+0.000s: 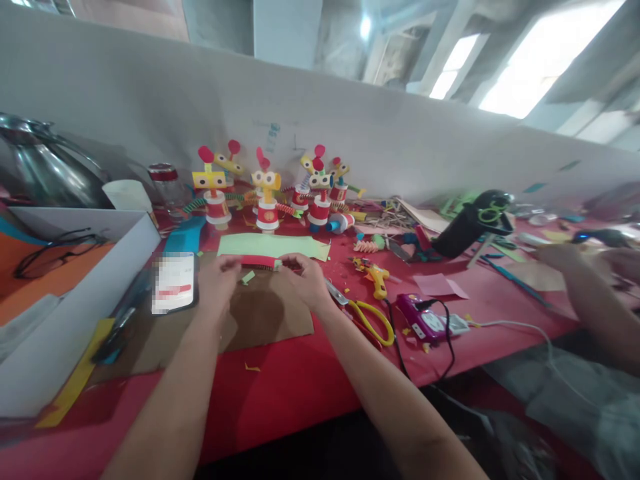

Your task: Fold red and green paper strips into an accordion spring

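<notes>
A narrow red paper strip stretches between my two hands, with a pale green bit at its right end and a dark ridged edge below it. My left hand has its fingers closed at the strip's left end. At the right end, the fingers of my right hand pinch it. Beneath lies a brown cardboard sheet with a small green paper scrap on it. Just behind is a pale green paper sheet. A lit phone rests left of my left hand.
Several paper robot figures stand along the back wall. To my right are yellow-handled scissors, a yellow glue gun and a purple power strip with cords. A white box stands left. Another person's arm reaches in from the far right.
</notes>
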Demonstrator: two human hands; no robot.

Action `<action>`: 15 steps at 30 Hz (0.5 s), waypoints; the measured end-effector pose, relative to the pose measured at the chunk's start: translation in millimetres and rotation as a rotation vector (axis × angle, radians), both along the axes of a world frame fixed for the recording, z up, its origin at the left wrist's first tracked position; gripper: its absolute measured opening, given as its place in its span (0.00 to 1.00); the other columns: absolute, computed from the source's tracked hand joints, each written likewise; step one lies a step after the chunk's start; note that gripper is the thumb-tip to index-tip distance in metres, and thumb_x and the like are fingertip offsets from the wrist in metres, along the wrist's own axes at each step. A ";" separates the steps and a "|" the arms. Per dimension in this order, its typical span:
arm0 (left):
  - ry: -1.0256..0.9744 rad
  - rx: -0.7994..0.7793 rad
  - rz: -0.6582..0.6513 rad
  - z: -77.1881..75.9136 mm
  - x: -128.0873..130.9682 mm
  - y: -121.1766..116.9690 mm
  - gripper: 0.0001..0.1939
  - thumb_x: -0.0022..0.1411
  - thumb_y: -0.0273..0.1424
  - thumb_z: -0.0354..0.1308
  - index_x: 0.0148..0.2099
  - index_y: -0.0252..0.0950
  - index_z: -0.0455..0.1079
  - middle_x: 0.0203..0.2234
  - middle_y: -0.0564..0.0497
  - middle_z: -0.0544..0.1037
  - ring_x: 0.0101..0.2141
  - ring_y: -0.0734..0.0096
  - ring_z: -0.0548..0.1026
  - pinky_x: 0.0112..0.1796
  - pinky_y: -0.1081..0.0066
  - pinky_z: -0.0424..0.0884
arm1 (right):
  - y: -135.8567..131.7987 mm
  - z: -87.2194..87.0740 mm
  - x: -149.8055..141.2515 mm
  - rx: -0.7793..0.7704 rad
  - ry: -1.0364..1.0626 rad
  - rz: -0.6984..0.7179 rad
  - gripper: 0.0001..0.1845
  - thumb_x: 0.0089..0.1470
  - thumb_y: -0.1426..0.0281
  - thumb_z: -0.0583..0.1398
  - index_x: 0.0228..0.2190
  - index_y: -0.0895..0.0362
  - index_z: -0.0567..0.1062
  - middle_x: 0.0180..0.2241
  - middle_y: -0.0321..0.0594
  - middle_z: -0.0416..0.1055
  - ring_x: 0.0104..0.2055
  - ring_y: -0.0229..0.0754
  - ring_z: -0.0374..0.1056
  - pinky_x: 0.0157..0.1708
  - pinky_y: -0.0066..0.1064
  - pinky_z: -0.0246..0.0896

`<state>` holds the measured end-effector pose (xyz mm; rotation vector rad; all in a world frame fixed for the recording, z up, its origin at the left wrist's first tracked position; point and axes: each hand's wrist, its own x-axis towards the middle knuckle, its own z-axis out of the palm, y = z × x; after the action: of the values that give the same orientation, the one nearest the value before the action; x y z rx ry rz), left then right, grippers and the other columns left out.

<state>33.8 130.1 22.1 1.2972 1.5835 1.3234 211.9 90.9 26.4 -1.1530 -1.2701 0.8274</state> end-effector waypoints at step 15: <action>-0.389 -0.201 -0.481 0.1 33.9 -21.2 0.13 0.41 0.37 0.68 0.28 0.35 0.72 0.22 0.52 0.73 0.25 0.71 0.70 0.30 0.71 0.64 | -10.3 -4.4 21.5 -0.169 0.568 0.086 0.15 0.39 0.65 0.69 0.32 0.56 0.77 0.27 0.33 0.72 0.27 0.33 0.64 0.29 0.26 0.56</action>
<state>67.7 108.9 22.2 1.1211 1.0247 1.0074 233.5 80.6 22.0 -0.9036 -0.7911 1.2404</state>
